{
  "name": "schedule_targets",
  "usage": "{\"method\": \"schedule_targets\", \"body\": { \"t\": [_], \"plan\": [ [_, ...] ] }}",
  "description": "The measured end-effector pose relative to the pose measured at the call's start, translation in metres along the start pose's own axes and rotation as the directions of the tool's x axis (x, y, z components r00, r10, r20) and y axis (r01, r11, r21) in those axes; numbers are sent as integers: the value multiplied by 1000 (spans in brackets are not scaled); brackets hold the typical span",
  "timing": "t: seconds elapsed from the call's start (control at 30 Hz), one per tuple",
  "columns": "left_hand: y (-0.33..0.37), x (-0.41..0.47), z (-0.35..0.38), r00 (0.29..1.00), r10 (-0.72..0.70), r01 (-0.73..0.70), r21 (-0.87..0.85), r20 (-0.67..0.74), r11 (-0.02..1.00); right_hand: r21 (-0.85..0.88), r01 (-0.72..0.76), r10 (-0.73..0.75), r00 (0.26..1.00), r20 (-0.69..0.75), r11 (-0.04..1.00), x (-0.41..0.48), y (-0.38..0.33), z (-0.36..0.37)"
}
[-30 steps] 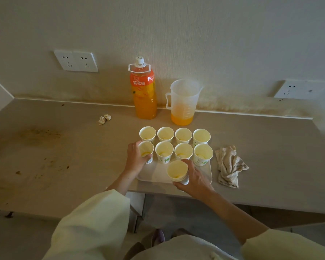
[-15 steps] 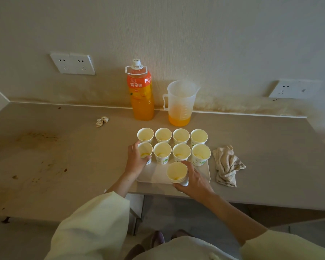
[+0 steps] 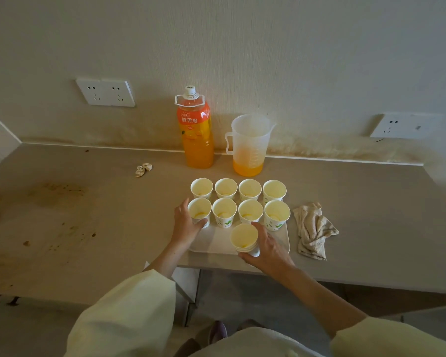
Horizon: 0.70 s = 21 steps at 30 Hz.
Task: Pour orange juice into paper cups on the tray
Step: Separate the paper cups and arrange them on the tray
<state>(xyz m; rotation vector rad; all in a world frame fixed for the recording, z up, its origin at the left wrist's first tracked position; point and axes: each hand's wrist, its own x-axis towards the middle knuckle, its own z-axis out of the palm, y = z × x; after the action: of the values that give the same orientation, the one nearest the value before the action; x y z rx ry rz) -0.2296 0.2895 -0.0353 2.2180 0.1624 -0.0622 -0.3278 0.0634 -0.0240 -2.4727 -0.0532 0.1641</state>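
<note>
With the left hand (image 3: 187,224) gripping one cup (image 3: 199,212) and the right hand (image 3: 269,251) a stack (image 3: 243,238), the tray's (image 3: 216,242) cups (image 3: 249,189) look barely filled.

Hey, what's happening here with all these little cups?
A person at a counter is setting out paper cups on a white tray. Their left hand grips the front-left cup, and their right hand holds a short stack of cups at the tray's near edge. Eight cups stand in two rows. The juice bottle and a plastic jug with some juice stand at the back, untouched.
</note>
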Motion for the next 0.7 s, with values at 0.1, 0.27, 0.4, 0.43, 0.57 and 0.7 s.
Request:
{"method": "schedule_targets", "body": {
  "t": [0.1, 0.27, 0.4, 0.43, 0.57, 0.7],
  "plan": [
    [3, 2, 2, 1000, -8, 8, -5, 6, 1000, -10, 20, -20, 1000, -8, 1000, -1, 1, -2],
    [4, 7, 4, 1000, -12, 11, 23, 17, 1000, 13, 20, -20, 1000, 2, 1000, 1, 4, -7],
    [1, 10, 3, 999, -21, 20, 16, 25, 1000, 12, 14, -14, 1000, -1, 1000, 0, 7, -8],
    [2, 9, 3, 999, -21, 20, 14, 28, 1000, 9, 11, -11, 1000, 1, 1000, -1, 7, -8],
    [3, 7, 3, 999, -25, 25, 4, 29, 1000, -1, 7, -7, 1000, 24, 1000, -2, 6, -7],
    [7, -1, 0, 1000, -21, 21, -62, -2, 998, 2, -10, 9, 999, 34, 1000, -1, 7, -8]
  ]
}}
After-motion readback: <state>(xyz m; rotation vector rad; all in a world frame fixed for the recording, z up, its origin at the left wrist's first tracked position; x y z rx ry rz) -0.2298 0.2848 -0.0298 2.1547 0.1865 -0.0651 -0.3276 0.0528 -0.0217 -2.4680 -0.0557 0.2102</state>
